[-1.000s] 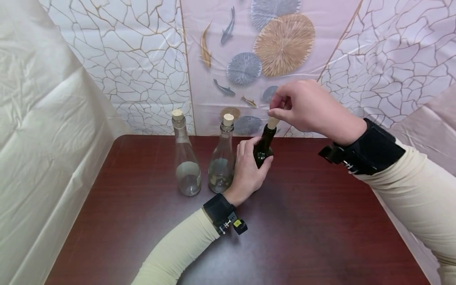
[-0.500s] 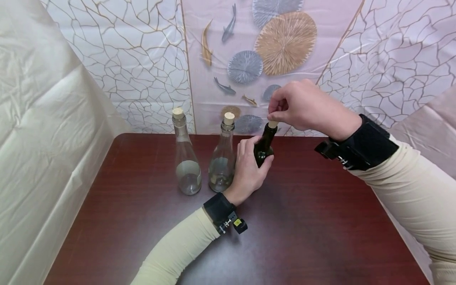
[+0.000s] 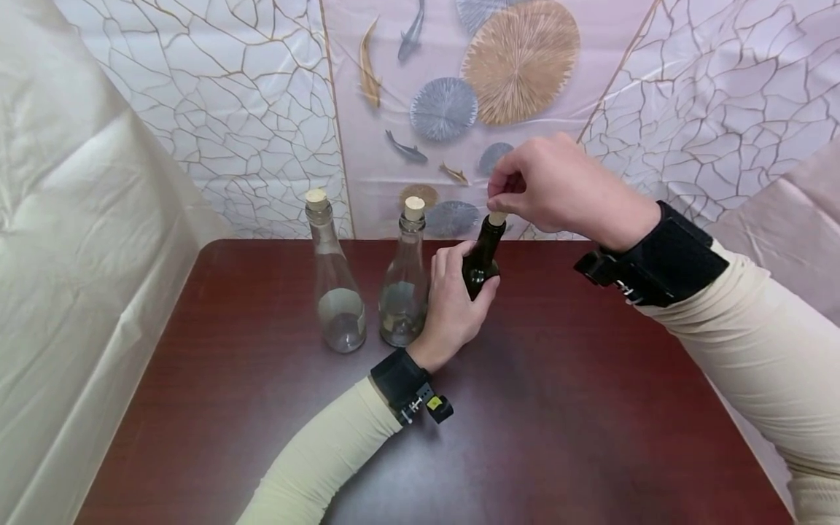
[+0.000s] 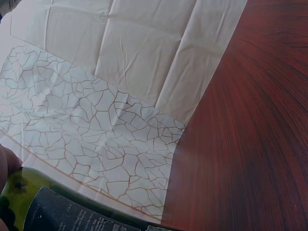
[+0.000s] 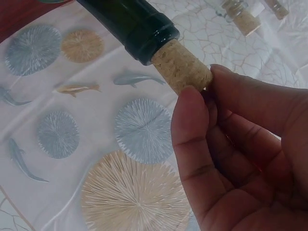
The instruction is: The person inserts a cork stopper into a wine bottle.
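A dark green glass bottle (image 3: 483,257) stands on the table, its body gripped by my left hand (image 3: 454,302). In the left wrist view the green bottle (image 4: 53,204) shows a dark label with small print. My right hand (image 3: 558,186) pinches a cork (image 5: 180,67) between thumb and fingertips. The cork's lower end sits in the mouth of the bottle's neck (image 5: 151,36), and its upper part stands out above the rim. How deep it reaches inside is hidden by the dark glass.
Left of the green bottle stand two clear glass bottles, a near one (image 3: 402,292) close beside my left hand and a farther one (image 3: 337,292), each with a cork in its mouth. The reddish-brown table (image 3: 558,408) ends at a patterned cloth backdrop (image 3: 262,131).
My right hand has moved down slightly with the cork, and less cork shows above the bottle's mouth. The left hand keeps its hold. The head view has shifted a little.
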The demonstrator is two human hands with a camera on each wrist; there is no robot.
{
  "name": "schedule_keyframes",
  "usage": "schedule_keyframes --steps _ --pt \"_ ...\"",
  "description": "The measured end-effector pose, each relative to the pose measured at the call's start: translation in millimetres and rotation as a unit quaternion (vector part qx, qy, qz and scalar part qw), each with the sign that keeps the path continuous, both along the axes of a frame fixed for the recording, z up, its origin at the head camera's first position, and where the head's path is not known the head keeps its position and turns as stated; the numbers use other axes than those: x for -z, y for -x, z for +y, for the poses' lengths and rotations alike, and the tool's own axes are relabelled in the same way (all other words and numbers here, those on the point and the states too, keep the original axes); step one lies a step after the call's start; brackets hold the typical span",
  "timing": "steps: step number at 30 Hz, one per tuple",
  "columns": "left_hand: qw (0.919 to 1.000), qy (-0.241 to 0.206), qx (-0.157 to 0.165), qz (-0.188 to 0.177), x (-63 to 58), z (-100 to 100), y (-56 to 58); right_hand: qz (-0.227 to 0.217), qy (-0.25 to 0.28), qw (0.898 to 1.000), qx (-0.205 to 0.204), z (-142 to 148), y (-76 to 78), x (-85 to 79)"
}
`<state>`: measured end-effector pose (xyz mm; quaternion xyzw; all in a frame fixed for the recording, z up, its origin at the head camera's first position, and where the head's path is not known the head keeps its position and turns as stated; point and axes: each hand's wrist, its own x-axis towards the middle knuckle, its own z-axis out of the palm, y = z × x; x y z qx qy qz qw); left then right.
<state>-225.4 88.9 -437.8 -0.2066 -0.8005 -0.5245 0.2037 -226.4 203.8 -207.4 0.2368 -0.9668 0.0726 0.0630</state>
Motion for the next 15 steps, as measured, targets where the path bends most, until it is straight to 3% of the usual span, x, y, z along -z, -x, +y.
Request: schedule_keyframes --steps 15 --pt "1.0000 0.005 -0.003 -0.003 -2.0 0.2 -1.4 0.025 0.016 1.000 -0.004 2.3 -1.0 4.4"
